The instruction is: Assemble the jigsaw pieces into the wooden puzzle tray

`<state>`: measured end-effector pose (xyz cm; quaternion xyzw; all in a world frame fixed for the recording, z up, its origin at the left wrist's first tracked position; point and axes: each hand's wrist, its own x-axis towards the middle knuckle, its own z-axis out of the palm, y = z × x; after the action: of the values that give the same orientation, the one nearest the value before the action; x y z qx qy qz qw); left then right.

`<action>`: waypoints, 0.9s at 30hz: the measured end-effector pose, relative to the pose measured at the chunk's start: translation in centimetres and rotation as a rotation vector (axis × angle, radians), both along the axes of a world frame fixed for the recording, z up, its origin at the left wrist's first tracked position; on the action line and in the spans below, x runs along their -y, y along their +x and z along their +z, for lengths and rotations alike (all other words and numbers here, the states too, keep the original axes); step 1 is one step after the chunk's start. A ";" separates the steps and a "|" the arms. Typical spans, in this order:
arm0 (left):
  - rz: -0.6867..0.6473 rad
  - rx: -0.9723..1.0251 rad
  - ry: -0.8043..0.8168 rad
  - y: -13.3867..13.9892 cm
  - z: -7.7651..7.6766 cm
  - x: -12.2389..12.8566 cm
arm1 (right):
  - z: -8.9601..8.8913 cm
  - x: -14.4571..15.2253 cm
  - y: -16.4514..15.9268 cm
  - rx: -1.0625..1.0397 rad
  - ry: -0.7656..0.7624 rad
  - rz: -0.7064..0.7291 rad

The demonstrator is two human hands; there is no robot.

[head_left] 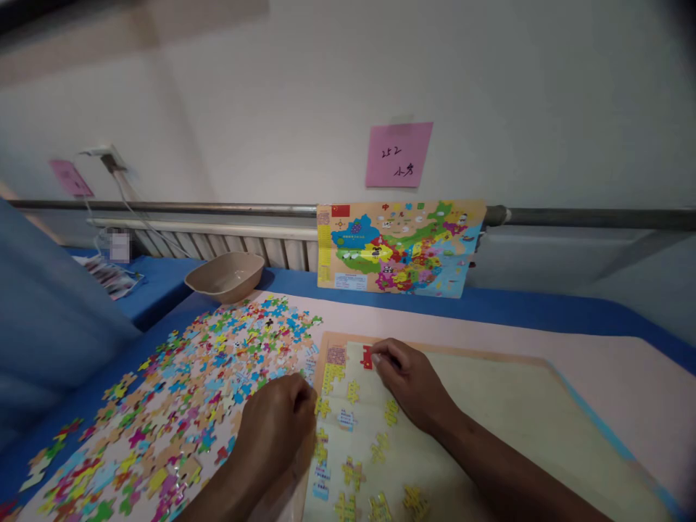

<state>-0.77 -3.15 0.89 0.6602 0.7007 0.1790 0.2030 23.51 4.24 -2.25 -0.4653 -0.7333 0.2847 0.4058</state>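
My right hand (405, 380) is over the upper left of a puzzle board (478, 435), its thumb and finger pinched at the edge of a red jigsaw piece (366, 357). That piece lies beside a pinkish printed corner section (336, 354). My left hand (280, 417) is closed at the board's left edge, next to the loose pieces; whatever its fingers hold is hidden. Several yellow jigsaw pieces (353, 471) lie spread on the left part of the board, along with a pale blue-and-white piece (346, 418) bearing print.
Many loose jigsaw pieces (179, 406) cover the left side of the table. Behind them stands a beige bowl (225, 279). A colourful map sheet (402, 250) leans upright against the pipe (587, 217) at the back. A pink note (399, 156) is stuck on the wall.
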 end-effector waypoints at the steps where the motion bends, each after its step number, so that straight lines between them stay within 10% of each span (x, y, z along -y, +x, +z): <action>1: -0.028 -0.052 0.033 -0.1 0.0 0.3 | 0.0 0.0 0.0 0.002 -0.003 0.000; 9: -0.469 -0.103 0.492 -1.1 -4.8 2.7 | -0.3 -0.1 0.0 0.025 0.024 0.014; 27: -0.505 -0.380 0.681 -0.5 -6.8 2.7 | 0.1 0.7 -1.0 0.423 0.330 0.342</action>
<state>-1.31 -5.88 -5.93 0.8603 0.4441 0.2195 -0.1202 22.48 3.51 -2.11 -0.3120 -0.9053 0.1230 0.2607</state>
